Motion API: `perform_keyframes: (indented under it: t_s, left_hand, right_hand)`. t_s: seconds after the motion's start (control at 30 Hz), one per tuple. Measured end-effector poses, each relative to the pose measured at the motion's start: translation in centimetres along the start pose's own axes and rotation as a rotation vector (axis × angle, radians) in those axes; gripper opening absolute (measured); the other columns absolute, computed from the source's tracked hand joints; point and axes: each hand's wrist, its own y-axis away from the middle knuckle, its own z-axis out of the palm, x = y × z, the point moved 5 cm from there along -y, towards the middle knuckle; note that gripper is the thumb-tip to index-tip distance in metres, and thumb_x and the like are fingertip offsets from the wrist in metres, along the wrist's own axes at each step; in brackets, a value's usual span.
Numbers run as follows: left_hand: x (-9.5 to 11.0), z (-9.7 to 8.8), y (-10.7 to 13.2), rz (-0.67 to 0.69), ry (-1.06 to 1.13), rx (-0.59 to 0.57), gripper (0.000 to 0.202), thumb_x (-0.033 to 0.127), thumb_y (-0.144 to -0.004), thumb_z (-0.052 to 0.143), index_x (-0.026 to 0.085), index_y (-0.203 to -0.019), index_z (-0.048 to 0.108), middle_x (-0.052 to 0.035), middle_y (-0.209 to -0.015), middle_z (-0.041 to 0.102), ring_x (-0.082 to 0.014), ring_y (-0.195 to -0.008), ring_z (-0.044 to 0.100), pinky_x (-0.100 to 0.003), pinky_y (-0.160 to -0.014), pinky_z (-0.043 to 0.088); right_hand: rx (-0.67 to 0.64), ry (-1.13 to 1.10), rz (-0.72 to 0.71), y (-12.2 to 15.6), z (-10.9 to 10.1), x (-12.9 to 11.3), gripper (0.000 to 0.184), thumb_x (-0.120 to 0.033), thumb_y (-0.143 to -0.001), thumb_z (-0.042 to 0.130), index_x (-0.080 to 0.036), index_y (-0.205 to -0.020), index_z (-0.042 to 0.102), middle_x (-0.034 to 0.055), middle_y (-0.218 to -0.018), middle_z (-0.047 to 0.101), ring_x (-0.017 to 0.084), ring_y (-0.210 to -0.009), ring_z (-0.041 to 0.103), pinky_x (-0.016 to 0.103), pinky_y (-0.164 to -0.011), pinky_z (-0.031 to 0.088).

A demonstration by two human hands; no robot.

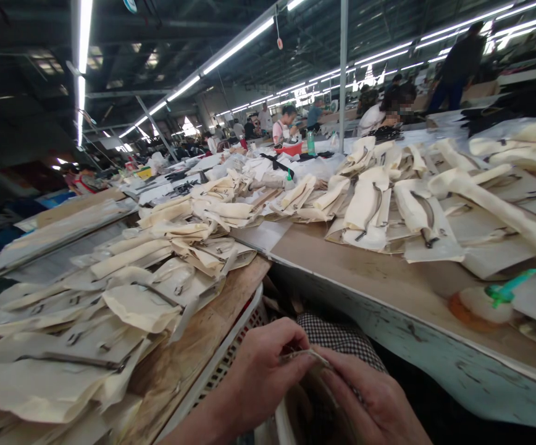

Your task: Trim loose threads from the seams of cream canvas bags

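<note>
At the bottom centre, over my lap, my left hand (263, 374) pinches the edge of a cream fabric piece (285, 423) between thumb and fingers. Close beside it, my right hand (372, 395) grips the same edge, with its fingertips near those of my left hand. The piece hangs down between my hands, and its lower part runs out of the picture. Its inner side is in shadow. Stacked cream pieces with dark zippers (78, 361) lie on the table to the left.
A white plastic basket (207, 380) stands below the left table's wooden edge (180, 364). On the right table (323, 247) lie more cream pieces (370, 207) and a glue bottle with a green nozzle (485, 303). Several people work farther back.
</note>
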Motion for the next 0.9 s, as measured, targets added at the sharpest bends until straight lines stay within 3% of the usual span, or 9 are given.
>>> perform_keyframes:
  t_s: [0.27,0.37,0.53,0.67,0.8,0.9]
  left_hand:
    - [0.3,0.4,0.4,0.07,-0.066,0.074,0.011,0.019,-0.083,0.064,0.017,-0.073,0.062,0.0011,-0.071,0.065,-0.0122,-0.066,0.059,-0.021,-0.063,0.04]
    - [0.1,0.4,0.5,0.019,-0.032,0.067,0.01,0.022,-0.084,0.064,0.017,-0.074,0.063,0.0005,-0.073,0.065,-0.0131,-0.067,0.059,-0.021,-0.063,0.041]
    - [0.3,0.2,1.0,-0.075,0.07,-0.008,0.005,0.017,-0.079,0.062,0.018,-0.084,0.062,0.0016,-0.08,0.063,-0.0144,-0.075,0.057,-0.022,-0.067,0.042]
    - [0.1,-0.3,1.9,-0.165,0.088,-0.001,0.028,0.007,-0.068,0.063,0.019,-0.093,0.058,0.0018,-0.094,0.061,-0.0156,-0.087,0.056,-0.023,-0.076,0.042]
    - [-1.2,-0.3,2.7,-0.25,0.144,-0.019,0.011,0.014,-0.078,0.058,0.019,-0.088,0.057,0.005,-0.077,0.056,-0.0132,-0.074,0.052,-0.022,-0.065,0.038]
    - [-1.8,-0.3,2.9,-0.255,0.221,-0.024,0.007,0.017,-0.08,0.059,0.019,-0.086,0.059,0.0053,-0.076,0.055,-0.0126,-0.073,0.051,-0.022,-0.065,0.037]
  right_hand:
    - [0.114,0.076,-0.197,-0.1,-0.5,-1.7,0.027,-0.02,-0.095,0.049,-0.019,-0.119,0.063,0.0071,-0.11,0.075,0.015,-0.098,0.072,0.019,-0.087,0.056]
    - [0.114,0.067,-0.099,-0.3,-0.3,-1.1,0.024,-0.027,-0.094,0.054,-0.023,-0.116,0.065,0.0035,-0.107,0.076,0.016,-0.095,0.073,0.02,-0.084,0.057]
    - [-0.006,-0.089,0.071,-1.0,0.1,0.5,0.021,-0.035,-0.098,0.05,-0.028,-0.106,0.068,-0.0009,-0.101,0.077,0.016,-0.09,0.073,0.019,-0.081,0.056]
    - [0.021,-0.054,0.081,-1.1,0.1,1.2,0.022,-0.037,-0.097,0.05,-0.028,-0.107,0.068,-0.0002,-0.1,0.077,0.016,-0.088,0.074,0.018,-0.078,0.056]
    - [0.09,-0.043,0.073,-0.7,0.5,1.5,0.024,-0.038,-0.097,0.049,-0.027,-0.108,0.067,0.002,-0.102,0.076,0.017,-0.088,0.073,0.02,-0.079,0.056]
    - [0.09,-0.056,0.074,-0.6,0.8,1.5,0.022,-0.039,-0.097,0.049,-0.028,-0.108,0.065,0.0005,-0.101,0.076,0.015,-0.086,0.072,0.018,-0.078,0.054]
